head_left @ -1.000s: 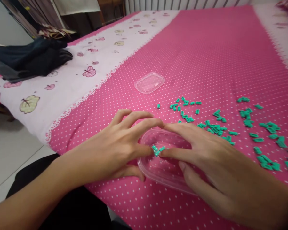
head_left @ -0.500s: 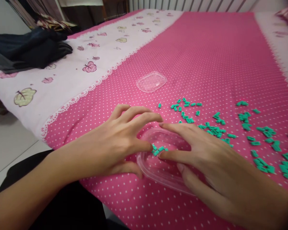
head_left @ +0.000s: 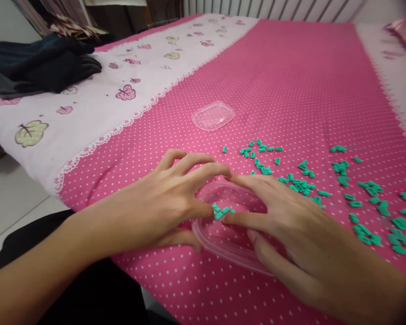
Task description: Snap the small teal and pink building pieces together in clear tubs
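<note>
Palms down, left hand (head_left: pixel 171 198) and right hand (head_left: pixel 296 230) arch over clear oval plastic container (head_left: pixel 208 247), fingertips meeting small green plastic pieces (head_left: pixel 217 211) within; whether either grip clasps any is unclear.

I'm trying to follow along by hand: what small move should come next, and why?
Perhaps a light nudge of the small green pieces at the clear container with the right hand, the left hand steadying: each has a finger at or very near them, from opposite sides.
</note>
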Demonstrator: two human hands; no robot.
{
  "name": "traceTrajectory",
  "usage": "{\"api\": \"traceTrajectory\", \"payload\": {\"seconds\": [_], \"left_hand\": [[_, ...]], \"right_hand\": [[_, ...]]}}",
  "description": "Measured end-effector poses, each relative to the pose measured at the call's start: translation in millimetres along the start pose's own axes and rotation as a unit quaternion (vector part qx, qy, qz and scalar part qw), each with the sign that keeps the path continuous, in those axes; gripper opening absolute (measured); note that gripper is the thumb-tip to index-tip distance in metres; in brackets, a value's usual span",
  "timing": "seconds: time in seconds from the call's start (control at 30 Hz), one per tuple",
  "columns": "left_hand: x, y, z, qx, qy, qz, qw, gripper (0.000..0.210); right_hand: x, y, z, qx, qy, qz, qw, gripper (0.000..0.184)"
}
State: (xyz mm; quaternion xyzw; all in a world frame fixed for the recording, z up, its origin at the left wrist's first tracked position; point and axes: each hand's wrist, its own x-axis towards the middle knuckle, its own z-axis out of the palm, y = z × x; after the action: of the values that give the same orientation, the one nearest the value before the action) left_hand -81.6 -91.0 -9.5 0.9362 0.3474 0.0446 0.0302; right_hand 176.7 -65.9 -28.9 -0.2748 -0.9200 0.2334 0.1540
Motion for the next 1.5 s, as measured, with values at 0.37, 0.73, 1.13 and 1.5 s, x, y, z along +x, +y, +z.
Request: {"api": "traceTrajectory", "payload": {"seconds": [0.37, 0.73, 1.13, 1.5], "left_hand": [[0, 2, -0.6, 0.003, 0.005, 0.001, 1.000, 0.028], [-1, 1, -1.2, 0.003, 0.006, 0.005, 1.000, 0.023], [-4, -8, 10.6, -0.049, 0.094, 0.021, 0.994, 0.027], [0, -9, 11.5, -0.077, 0.060, 0.016, 0.995, 0.037]], "right_hand": [[1, -2, -4, -0.009, -0.001, 0.001, 1.000, 0.028], [0, -2, -9, -0.004, 0.000, -0.007, 1.000, 0.024], [-7, 83, -39, -0.145, 0.182, 0.159, 0.960, 0.019], [26, 63, 0, -0.148, 0.122, 0.075, 0.979, 0.015]]}}
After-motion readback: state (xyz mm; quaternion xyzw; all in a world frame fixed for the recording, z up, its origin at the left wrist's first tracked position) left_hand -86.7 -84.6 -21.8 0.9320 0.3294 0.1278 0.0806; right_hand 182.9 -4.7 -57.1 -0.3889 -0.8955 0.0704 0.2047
